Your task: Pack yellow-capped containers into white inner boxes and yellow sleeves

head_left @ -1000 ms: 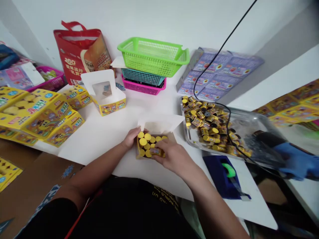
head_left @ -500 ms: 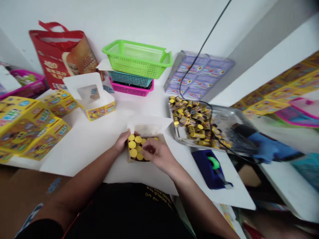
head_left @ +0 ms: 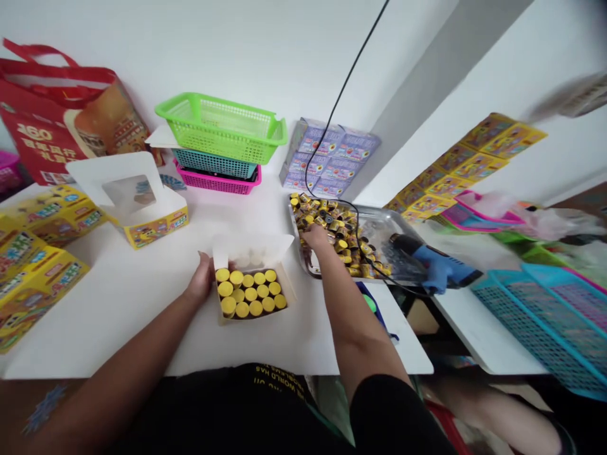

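White tabletop [head_left: 118,278]: left hand [head_left: 202,279] half-open against box [head_left: 286,284], right hand [head_left: 315,237] among jars [head_left: 341,244].

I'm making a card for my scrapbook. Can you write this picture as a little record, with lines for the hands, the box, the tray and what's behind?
Left hand: beside the front box; touching unclear
Right hand: among small containers in the tray; grip hidden
Box: lid raised; three rows of five yellow tops
Tray: metal; blue tool at its right
Behind: green basket, purple boxes
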`<state>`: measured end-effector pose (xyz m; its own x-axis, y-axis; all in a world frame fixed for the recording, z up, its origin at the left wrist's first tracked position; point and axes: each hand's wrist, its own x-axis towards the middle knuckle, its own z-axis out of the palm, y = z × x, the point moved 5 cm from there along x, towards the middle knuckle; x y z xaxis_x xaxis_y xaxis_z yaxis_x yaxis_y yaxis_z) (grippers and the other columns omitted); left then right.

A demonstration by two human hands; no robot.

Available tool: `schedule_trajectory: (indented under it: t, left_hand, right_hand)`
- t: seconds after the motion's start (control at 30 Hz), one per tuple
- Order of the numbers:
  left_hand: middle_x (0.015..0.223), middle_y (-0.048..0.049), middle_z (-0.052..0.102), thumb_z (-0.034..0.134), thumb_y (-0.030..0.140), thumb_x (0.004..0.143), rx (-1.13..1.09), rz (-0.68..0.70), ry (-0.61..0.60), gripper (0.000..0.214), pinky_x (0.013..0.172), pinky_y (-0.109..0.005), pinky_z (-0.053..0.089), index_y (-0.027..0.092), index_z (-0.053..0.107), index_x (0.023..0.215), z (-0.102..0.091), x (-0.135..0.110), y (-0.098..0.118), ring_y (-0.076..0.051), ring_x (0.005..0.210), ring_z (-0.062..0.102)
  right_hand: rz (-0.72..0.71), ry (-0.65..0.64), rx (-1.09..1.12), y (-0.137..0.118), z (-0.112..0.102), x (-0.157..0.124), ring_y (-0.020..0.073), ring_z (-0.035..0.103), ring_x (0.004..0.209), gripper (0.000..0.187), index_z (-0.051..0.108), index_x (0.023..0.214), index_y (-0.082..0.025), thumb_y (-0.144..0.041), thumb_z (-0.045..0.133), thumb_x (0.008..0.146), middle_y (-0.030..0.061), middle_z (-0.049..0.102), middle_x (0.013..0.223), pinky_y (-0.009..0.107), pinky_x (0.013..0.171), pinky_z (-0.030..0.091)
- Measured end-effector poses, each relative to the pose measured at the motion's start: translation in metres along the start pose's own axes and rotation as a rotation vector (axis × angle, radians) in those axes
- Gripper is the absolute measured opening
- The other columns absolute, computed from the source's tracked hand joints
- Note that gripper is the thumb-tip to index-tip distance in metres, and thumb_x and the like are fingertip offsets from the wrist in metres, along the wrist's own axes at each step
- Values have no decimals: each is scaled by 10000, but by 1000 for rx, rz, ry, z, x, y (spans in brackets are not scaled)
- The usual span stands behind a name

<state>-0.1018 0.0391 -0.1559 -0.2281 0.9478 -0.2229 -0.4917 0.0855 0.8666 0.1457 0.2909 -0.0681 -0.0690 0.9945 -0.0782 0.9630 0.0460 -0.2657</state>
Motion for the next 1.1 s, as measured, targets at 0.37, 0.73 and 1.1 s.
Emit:
schedule_trajectory:
  t: [0.37, 0.73, 1.1]
  left_hand:
    - [822, -145, 757, 492, 1038, 641, -26, -3, -38, 957, 793, -377, 551, 148, 757, 875, -7, 11, -9, -339, 958, 732]
    - [828, -147, 763, 550, 1030, 605, 13, 45, -76, 931, 692, -342, 548, 148, 744, 835, -1, 2, 7, -321, 890, 744]
    - [897, -154, 782, 629, 976, 623, -52, 29, -73, 881, 836, -402, 587, 141, 751, 876, 0, -5, 3, -351, 963, 748]
  right_hand:
    - [-379, 196, 1202, 9, -38, -143, 159, 522, 518, 255, 575, 882, -259, -442, 657, 724, -20, 561, 693, 308, 504, 463]
    - [-708, -210, 173, -110, 33, -232, 225, 627, 832, 221, 651, 889, -177, -111, 707, 686, 97, 671, 971, 344, 751, 497]
    - [-641, -40, 539, -69, 6, -226, 176, 666, 721, 200, 670, 986, -216, -230, 651, 788, 64, 704, 994, 299, 656, 521]
